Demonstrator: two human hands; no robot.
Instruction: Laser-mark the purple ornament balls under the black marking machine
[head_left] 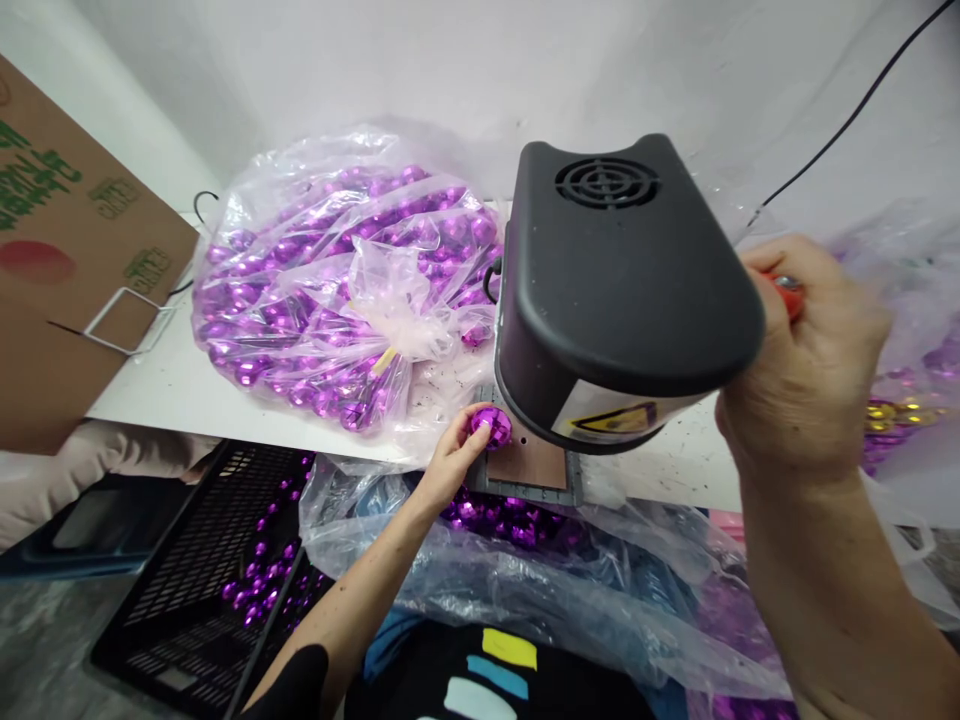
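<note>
Left hand (456, 455) pinches a small faceted shiny purple ball (491, 426) in its fingertips, fingers closed on it, pressing it onto the brown plate (527, 462) under the nose of the black plastic machine head (622, 290). Ball sits at about 7 o'clock from the head, at the front edge of the white surface (172, 385). Held there by the side, likely so it's steady under the head while the fingers stay clear of it.

Right hand (806, 365) at 3 o'clock of the head, fist wrapped shut round a red-tipped handle (786, 292); most of the handle is hidden by the fingers.

Ball: mirror-like, disco-style facets, magenta-purple, roughly fingertip-pinch size; can't tell if it has a cap or hole.

Stock: clear tied plastic bag of matching purple balls (337, 290) at 10 o'clock on the surface. More loose ones in crumpled plastic sheet (525, 570) below the edge, and in the black slotted crate (217, 560) at 8 o'clock. Cardboard box (67, 230) at far left.
</note>
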